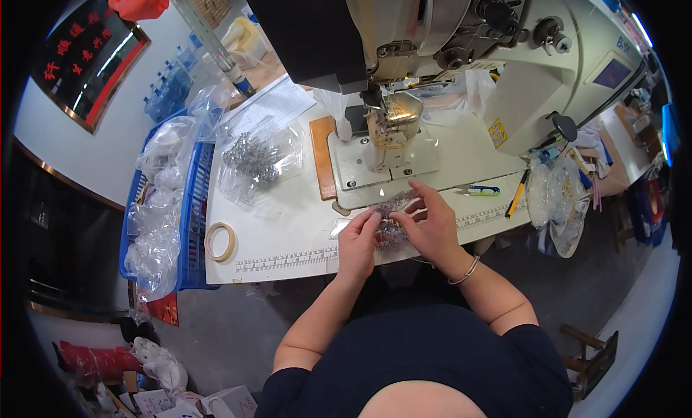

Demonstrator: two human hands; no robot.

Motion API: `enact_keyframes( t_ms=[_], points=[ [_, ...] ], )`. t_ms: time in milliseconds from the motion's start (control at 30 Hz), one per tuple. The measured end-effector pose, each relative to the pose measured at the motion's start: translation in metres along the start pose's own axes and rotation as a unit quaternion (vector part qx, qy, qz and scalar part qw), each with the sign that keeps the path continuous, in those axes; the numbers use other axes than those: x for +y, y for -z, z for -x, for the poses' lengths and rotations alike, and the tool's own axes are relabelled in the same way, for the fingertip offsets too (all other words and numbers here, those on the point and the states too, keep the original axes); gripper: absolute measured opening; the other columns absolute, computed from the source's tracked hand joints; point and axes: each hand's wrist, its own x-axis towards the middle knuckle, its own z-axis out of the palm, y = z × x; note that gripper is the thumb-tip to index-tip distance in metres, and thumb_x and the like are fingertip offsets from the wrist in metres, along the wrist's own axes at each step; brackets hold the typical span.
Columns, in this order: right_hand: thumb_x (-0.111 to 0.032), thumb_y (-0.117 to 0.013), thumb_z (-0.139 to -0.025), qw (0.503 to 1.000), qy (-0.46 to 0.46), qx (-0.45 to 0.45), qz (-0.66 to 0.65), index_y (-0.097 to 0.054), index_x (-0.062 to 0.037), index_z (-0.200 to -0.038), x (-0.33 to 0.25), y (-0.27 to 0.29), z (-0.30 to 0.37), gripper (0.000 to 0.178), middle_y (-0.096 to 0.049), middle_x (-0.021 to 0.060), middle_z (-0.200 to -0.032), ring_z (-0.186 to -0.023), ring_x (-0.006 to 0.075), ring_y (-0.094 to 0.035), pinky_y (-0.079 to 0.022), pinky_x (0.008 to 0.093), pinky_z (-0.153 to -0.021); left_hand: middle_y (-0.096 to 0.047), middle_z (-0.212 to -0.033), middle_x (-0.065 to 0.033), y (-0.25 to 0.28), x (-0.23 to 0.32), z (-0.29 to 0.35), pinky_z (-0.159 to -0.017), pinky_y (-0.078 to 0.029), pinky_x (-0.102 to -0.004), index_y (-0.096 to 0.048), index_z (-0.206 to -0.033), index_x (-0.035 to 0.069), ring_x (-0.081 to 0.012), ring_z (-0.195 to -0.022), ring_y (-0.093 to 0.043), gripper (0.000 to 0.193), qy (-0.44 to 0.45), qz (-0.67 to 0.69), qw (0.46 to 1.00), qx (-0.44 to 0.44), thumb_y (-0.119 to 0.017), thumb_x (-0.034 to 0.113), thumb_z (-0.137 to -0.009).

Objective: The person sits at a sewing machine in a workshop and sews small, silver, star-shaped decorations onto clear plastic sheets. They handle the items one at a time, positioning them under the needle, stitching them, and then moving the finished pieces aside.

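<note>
Clear grey-flecked bundle (392,235) | crinkled | between left hand (357,245) and right hand (437,229)

Left of the table (285,234) runs a white wall (68,155), hung with a black plaque (86,61) that bears red characters in a gilded frame. Nearer along that side, a glossy dark panel (58,252) has copper-coloured trim. Blue water bottles (167,90) stand beyond the table's far left corner. Grey floor (223,331) spreads below its near edge, with boxes (231,402) to the near left and a wooden stool (598,360) to the near right. Far right of the table, a strip light (639,29) glows.
</note>
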Motion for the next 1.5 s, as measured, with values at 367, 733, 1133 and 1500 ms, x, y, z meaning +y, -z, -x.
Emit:
enact_keyframes(
  t_ms=[367, 733, 1133, 1500],
  points=[
    [-0.005, -0.067, -0.077, 0.963, -0.131, -0.129, -0.196, -0.059, 0.0009, -0.096, 0.025, -0.006, 0.006, 0.022, -0.061, 0.0046, -0.083, -0.073, 0.0087, -0.057, -0.047, 0.0227, -0.066, -0.061, -0.095, -0.0073, 0.009, -0.007, -0.002, -0.067, -0.051, -0.0288, -0.055, -0.103, 0.002, -0.0142, -0.082, -0.059, 0.018, 0.060, 0.044, 0.997, 0.021, -0.051, 0.014, -0.090],
    [0.000, -0.059, -0.082, 0.807, -0.219, -0.243, -0.491, -0.057, 0.0004, -0.091, -0.017, 0.056, -0.021, 0.009, -0.059, 0.0054, -0.075, -0.063, 0.0108, -0.059, -0.047, 0.0214, -0.052, -0.060, -0.092, -0.0073, 0.019, 0.019, -0.003, -0.062, -0.055, -0.0280, -0.056, -0.104, 0.001, -0.0150, -0.080, -0.060, 0.020, 0.060, 0.035, 0.998, 0.009, -0.052, 0.015, -0.090],
    [-0.004, -0.063, -0.082, 0.928, -0.218, -0.112, -0.282, -0.057, 0.0011, -0.095, -0.009, 0.003, 0.008, 0.016, -0.060, 0.0031, -0.078, -0.063, 0.0058, -0.055, -0.046, 0.0194, -0.052, -0.061, -0.096, -0.0078, 0.001, 0.016, 0.021, -0.070, -0.052, -0.0287, -0.056, -0.107, 0.000, -0.0141, -0.085, -0.061, 0.020, 0.042, 0.057, 0.997, -0.012, -0.051, 0.012, -0.091],
    [-0.001, -0.065, -0.079, 0.956, -0.164, -0.071, -0.235, -0.058, 0.0011, -0.092, -0.007, -0.003, 0.013, 0.015, -0.061, 0.0029, -0.070, -0.060, 0.0053, -0.055, -0.046, 0.0195, -0.054, -0.062, -0.096, -0.0086, -0.002, 0.014, 0.020, -0.077, -0.051, -0.0291, -0.055, -0.106, -0.003, -0.0145, -0.087, -0.060, 0.019, 0.003, 0.052, 0.998, -0.034, -0.051, 0.007, -0.090]
  ],
)
